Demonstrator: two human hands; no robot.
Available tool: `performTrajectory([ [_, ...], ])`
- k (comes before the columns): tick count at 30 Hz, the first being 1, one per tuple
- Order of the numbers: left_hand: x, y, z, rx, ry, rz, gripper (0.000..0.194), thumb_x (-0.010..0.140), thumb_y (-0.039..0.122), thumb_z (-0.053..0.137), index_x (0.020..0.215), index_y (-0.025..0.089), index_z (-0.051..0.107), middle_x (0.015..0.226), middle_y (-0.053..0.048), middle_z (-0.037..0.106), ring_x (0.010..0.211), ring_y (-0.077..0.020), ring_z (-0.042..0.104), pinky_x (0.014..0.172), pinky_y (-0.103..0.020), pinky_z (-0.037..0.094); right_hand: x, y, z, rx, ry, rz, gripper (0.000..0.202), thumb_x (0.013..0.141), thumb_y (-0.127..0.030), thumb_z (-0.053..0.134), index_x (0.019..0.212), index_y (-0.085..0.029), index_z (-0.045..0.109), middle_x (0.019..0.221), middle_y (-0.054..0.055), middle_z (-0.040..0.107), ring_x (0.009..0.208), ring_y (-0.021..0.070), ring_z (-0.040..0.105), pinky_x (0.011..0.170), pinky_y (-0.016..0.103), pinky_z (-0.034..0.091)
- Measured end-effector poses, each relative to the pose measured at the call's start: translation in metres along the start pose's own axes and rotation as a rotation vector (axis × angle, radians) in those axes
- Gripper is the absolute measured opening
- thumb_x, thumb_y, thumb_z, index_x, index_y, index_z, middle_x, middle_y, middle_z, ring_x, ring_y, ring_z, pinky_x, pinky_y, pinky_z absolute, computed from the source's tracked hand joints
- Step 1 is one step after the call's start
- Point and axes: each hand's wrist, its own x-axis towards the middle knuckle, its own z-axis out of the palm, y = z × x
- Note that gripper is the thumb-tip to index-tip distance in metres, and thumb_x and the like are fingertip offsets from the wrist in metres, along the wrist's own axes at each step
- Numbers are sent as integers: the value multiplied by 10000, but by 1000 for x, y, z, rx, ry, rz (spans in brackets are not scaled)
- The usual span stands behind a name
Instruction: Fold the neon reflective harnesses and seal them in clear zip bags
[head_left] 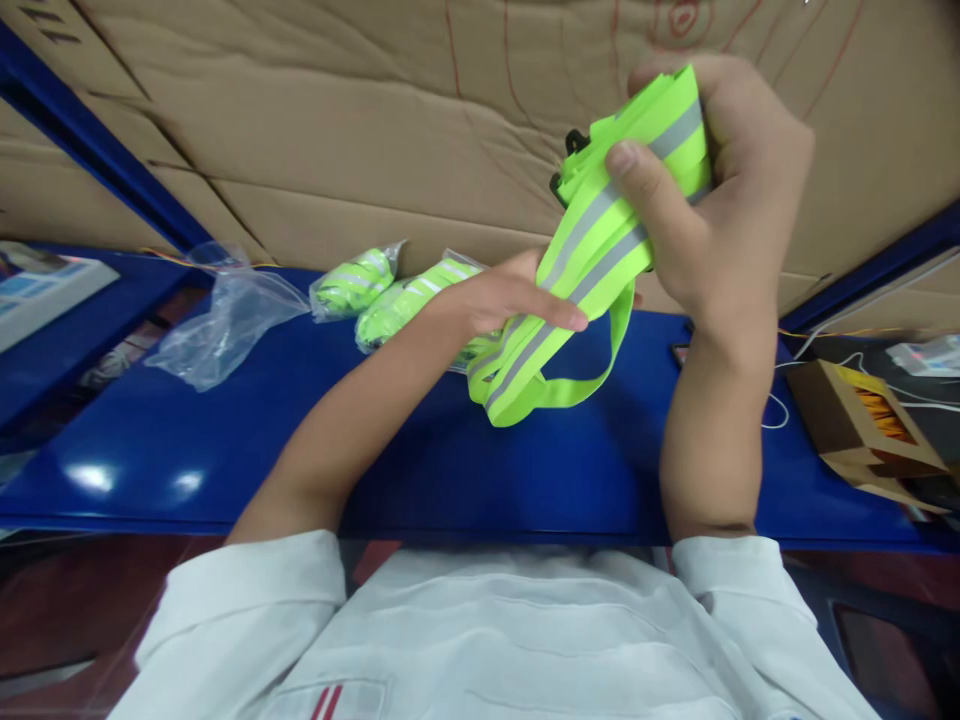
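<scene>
A bundle of neon yellow-green straps (592, 235) with grey stripes hangs slanted above the blue table (465, 470). My right hand (720, 170) grips its upper end, thumb across the front. Lower down, my left hand (517, 295) is closed round the straps, with its fingers partly hidden behind them. Black buckles (574, 145) stick out at the bundle's upper left. One strap loops loosely below and to the right of my left hand. Beyond my left forearm lie a clear bag of similar straps (409, 300) and a smaller one (356, 283).
A crumpled clear plastic bag (232, 320) lies on the table at the left. An open cardboard box (862, 420) with orange contents stands at the right, near white cables (784, 405). Brown cardboard (360, 130) lines the back, between blue frame posts.
</scene>
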Motion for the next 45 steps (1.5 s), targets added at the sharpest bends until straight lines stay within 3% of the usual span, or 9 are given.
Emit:
performTrajectory([
  [7,6,-12,11,-444,-356,-64,650,640,355,876,1248,187,718,1386,-160,696,1460,-372,521,1163,-498,490,-3,1,2,-211,-30,-163,391,1067,-405,557,1371,-168,622,1385,49,693,1298,190,642,1114,291,453],
  [12,-6,3,6,-401,-290,-96,723,643,296,815,1345,196,675,1388,-137,700,1415,-366,570,1131,-445,507,-5,1,-2,-282,-52,-146,403,1067,-453,530,1404,-249,618,1399,56,695,1357,241,619,1151,366,460],
  [17,-2,-3,13,-385,-271,-65,591,626,306,817,1203,197,745,1209,-107,782,1249,-349,693,1123,-456,526,-6,-4,-4,-327,-56,-165,399,1081,-467,487,1426,-297,594,1402,26,692,1336,214,628,1152,369,471],
  [21,1,-8,9,-212,-169,-80,591,623,305,895,1178,180,732,986,-88,799,1051,-314,754,1015,-441,572,-5,-1,-6,-197,0,-124,331,1048,-426,583,1350,-304,646,1371,7,712,1297,210,652,1125,334,480],
  [26,-8,7,-16,156,37,-6,597,649,325,906,1199,183,722,1151,-76,779,1138,-288,709,974,-357,563,-5,4,-2,-116,-30,-47,300,1040,-436,596,1326,-357,633,1383,-44,694,1269,201,647,1136,363,477],
  [31,-24,29,-46,597,152,-107,620,681,453,893,1210,172,730,1103,-50,779,1042,-271,684,920,-340,554,-3,11,16,170,11,127,207,948,-352,706,1150,-308,702,1196,-25,745,1154,212,693,1063,356,544],
  [37,-39,51,-47,695,-68,-66,533,741,493,854,1154,172,751,1092,-37,790,970,-231,681,873,-303,540,-6,15,42,759,-377,547,324,899,-620,677,1019,-321,698,1112,-28,790,1000,213,755,878,368,647],
  [40,-49,59,-47,701,-61,-31,492,756,456,854,1139,162,755,1073,-53,798,923,-230,680,829,-320,553,-7,5,51,555,-317,578,333,945,-650,583,1075,-360,681,1074,-73,792,1017,209,718,903,370,628],
  [45,-61,60,-64,677,24,3,560,725,406,889,1230,220,732,1057,-9,811,889,-203,646,785,-293,540,-9,-11,50,20,-184,391,334,1033,-574,402,1280,-473,604,1290,-89,729,1221,230,638,1024,394,574],
])
